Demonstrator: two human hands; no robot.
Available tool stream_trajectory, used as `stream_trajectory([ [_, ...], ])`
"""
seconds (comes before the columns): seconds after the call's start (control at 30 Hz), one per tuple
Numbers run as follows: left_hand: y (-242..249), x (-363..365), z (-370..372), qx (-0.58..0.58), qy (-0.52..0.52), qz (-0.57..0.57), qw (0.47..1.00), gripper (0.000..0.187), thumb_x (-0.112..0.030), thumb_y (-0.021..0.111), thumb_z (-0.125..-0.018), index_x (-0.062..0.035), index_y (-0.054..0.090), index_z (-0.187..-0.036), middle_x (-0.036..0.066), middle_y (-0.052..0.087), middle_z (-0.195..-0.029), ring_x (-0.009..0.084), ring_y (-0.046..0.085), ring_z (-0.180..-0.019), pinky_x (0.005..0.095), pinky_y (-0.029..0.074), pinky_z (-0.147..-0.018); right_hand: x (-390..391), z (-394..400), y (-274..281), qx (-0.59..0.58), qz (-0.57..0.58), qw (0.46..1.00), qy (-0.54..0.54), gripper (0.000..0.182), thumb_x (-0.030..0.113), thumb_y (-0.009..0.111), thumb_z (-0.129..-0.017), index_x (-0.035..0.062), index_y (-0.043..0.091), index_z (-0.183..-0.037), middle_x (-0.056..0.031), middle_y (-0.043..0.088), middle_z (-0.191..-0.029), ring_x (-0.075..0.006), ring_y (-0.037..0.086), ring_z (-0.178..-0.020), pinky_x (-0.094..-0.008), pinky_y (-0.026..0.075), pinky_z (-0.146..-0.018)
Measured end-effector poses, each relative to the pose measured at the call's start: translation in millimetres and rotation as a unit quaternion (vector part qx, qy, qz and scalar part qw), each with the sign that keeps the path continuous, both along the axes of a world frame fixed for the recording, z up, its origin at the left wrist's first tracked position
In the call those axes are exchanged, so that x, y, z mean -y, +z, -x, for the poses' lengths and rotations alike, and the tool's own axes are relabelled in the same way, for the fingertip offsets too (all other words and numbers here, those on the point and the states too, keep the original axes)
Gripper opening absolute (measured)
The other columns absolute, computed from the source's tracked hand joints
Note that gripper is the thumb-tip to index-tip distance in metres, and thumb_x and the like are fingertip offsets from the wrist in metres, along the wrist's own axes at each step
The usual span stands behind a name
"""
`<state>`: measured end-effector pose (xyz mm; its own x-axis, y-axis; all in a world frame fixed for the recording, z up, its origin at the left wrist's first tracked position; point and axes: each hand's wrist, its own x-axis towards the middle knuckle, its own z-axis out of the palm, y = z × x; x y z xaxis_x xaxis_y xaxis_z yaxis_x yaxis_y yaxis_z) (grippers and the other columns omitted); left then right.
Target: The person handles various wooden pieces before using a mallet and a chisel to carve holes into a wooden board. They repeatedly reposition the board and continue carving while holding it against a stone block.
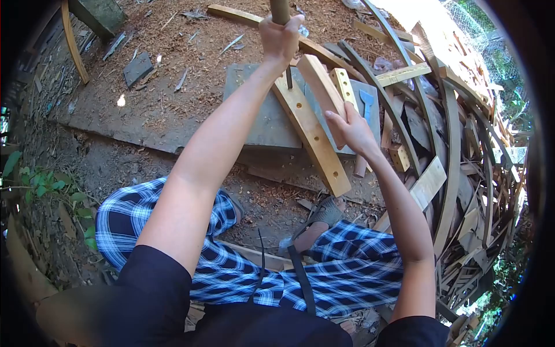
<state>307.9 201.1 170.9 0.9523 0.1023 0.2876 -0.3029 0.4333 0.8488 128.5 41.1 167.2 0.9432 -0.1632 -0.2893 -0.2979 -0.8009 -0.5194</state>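
Left hand (281, 36): clenched on upright tool handle (280, 10). Right hand (351, 128): gripping wooden slat (325, 87) over holed plank (312, 134) on stone slab (260, 118). Best practice, likely: steady slat, keep fingers clear.

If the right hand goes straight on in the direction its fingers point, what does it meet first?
Probably nothing new: the right hand already rests on the short wooden piece, its fingers against it. Depth is uncertain.

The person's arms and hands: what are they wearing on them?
Both arms are bare from the upper arm down. Short dark sleeves end above the elbows. The left hand and right hand have no gloves, and no rings, watch or bracelets show. Blue-and-white checked trousers cover the legs below.
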Motion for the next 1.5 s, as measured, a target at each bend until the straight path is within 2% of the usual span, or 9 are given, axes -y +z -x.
stream_trajectory([
  [0.17, 2, -11, -13, -0.072, -0.04, 0.037, 0.996, 0.03, -0.007, 0.066, -0.084, -0.0091, 0.049, -0.06, -0.003, 0.045, -0.047, 0.0058, 0.039, -0.036, 0.0246, 0.029, -0.034, -9, -2, -13, -0.061, 0.175, 0.982, 0.029, 0.057, 0.051, 0.051, -0.094, 0.0017, 0.048, -0.123, -0.0259, 0.066, -0.103, -0.042, 0.066, -0.095, -0.0537, 0.051, -0.082],
  [0.23, -3, -15, -23, -0.136, -0.026, 0.021, 0.99, 0.038, -0.015, 0.065, -0.086, -0.0148, 0.04, -0.057, -0.005, 0.04, -0.047, 0.0084, 0.04, -0.037, 0.0287, 0.033, -0.037, -5, 10, -33, 0.117, 0.174, 0.977, 0.043, 0.055, 0.045, 0.053, -0.095, 0.0043, 0.047, -0.131, -0.0235, 0.062, -0.113, -0.0429, 0.063, -0.099, -0.0545, 0.05, -0.082],
  [0.27, -7, -18, -30, -0.16, -0.027, 0.036, 0.986, 0.038, -0.018, 0.064, -0.086, -0.0172, 0.037, -0.059, -0.005, 0.038, -0.046, 0.0092, 0.037, -0.033, 0.0284, 0.031, -0.033, -13, 17, -36, 0.193, 0.194, 0.961, 0.035, 0.057, 0.041, 0.056, -0.093, 0.0049, 0.045, -0.137, -0.0178, 0.057, -0.122, -0.0365, 0.059, -0.106, -0.0488, 0.049, -0.084],
  [0.3, -13, -21, -34, -0.164, -0.028, 0.036, 0.985, 0.038, -0.018, 0.064, -0.086, -0.0172, 0.037, -0.059, -0.005, 0.038, -0.046, 0.0092, 0.037, -0.033, 0.0284, 0.031, -0.033, -19, 25, -36, 0.189, 0.194, 0.962, 0.034, 0.057, 0.041, 0.056, -0.093, 0.0049, 0.045, -0.137, -0.0178, 0.057, -0.122, -0.0365, 0.059, -0.106, -0.0488, 0.049, -0.084],
  [0.37, -26, -31, -39, -0.188, -0.012, 0.077, 0.979, 0.037, -0.019, 0.064, -0.087, -0.017, 0.039, -0.06, -0.005, 0.037, -0.046, 0.0085, 0.034, -0.033, 0.0275, 0.029, -0.034, -37, 39, -30, 0.323, 0.31, 0.889, 0.095, 0.061, 0.042, 0.059, -0.091, 0.0027, 0.047, -0.136, -0.0138, 0.054, -0.124, -0.0278, 0.055, -0.11, -0.0399, 0.044, -0.086],
  [0.53, -25, -55, -32, -0.173, -0.108, 0.095, 0.975, 0.036, -0.022, 0.063, -0.089, -0.0176, 0.04, -0.062, -0.005, 0.035, -0.048, 0.009, 0.036, -0.037, 0.0258, 0.03, -0.036, -62, 35, -59, 0.208, 0.232, 0.947, 0.083, 0.079, 0.029, 0.076, -0.074, 0.0032, 0.04, -0.14, -0.0089, 0.057, -0.106, -0.0248, 0.055, -0.099, -0.0388, 0.042, -0.081],
  [0.83, 16, -58, -10, -0.098, -0.14, -0.005, 0.985, 0.039, -0.033, 0.066, -0.09, -0.0176, 0.043, -0.062, -0.004, 0.04, -0.049, 0.0069, 0.037, -0.034, 0.0221, 0.026, -0.031, -21, 1, -48, 0.154, 0.208, 0.936, 0.24, 0.081, 0.018, 0.071, -0.081, 0.0244, 0.031, -0.151, -0.0065, 0.055, -0.12, -0.027, 0.055, -0.11, -0.0425, 0.043, -0.096],
  [1.23, 25, -45, 5, -0.07, -0.163, -0.056, 0.983, 0.041, -0.036, 0.067, -0.089, -0.0179, 0.044, -0.06, -0.005, 0.04, -0.047, 0.0062, 0.037, -0.034, 0.0225, 0.028, -0.031, -1, -12, -61, 0.267, 0.278, 0.887, 0.255, 0.073, 0.047, 0.067, -0.084, 0.034, 0.036, -0.148, -0.003, 0.058, -0.102, -0.0206, 0.059, -0.1, -0.037, 0.049, -0.084],
  [1.5, 23, -40, 7, -0.056, -0.193, -0.073, 0.977, 0.043, -0.037, 0.068, -0.089, -0.018, 0.043, -0.06, -0.005, 0.039, -0.047, 0.0058, 0.035, -0.033, 0.0229, 0.027, -0.031, 2, -13, -63, 0.29, 0.272, 0.879, 0.263, 0.074, 0.053, 0.062, -0.086, 0.0346, 0.031, -0.151, -0.0045, 0.056, -0.098, -0.0228, 0.059, -0.096, -0.038, 0.048, -0.086],
])
